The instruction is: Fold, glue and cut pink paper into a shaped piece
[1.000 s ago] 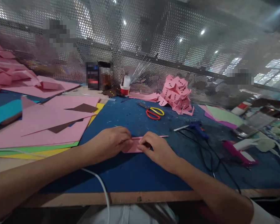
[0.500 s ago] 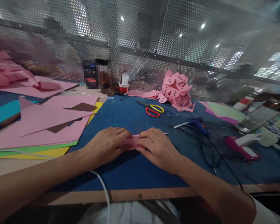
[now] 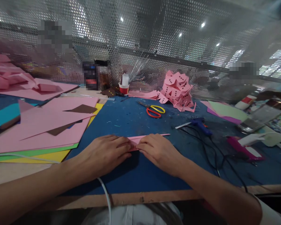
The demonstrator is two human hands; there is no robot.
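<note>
Between my hands, near the front of the blue tabletop [image 3: 121,120], lies a narrow folded piece of pink paper [image 3: 136,139]. My left hand [image 3: 110,153] presses on its left part, fingers bent and close together. My right hand [image 3: 158,153] pinches its middle, and a thin pointed end of the paper sticks out past the knuckles on the right. Both sets of fingertips nearly meet at the paper's near edge. Part of the paper is hidden under the fingers. Scissors [image 3: 154,110] with one red and one yellow handle lie beyond my right hand.
A blue glue gun [image 3: 201,125] with a black cord [image 3: 213,153] lies at the right. Pink sheets [image 3: 53,125] are stacked at the left. Farther back stand a cup [image 3: 124,89] and dotted pink paper pieces [image 3: 177,90]. A white cable [image 3: 105,190] crosses the front edge.
My left hand has slid slightly left and toward me and lies flatter. More of the pink paper's far edge shows between the hands, and its near part is folded narrower.
</note>
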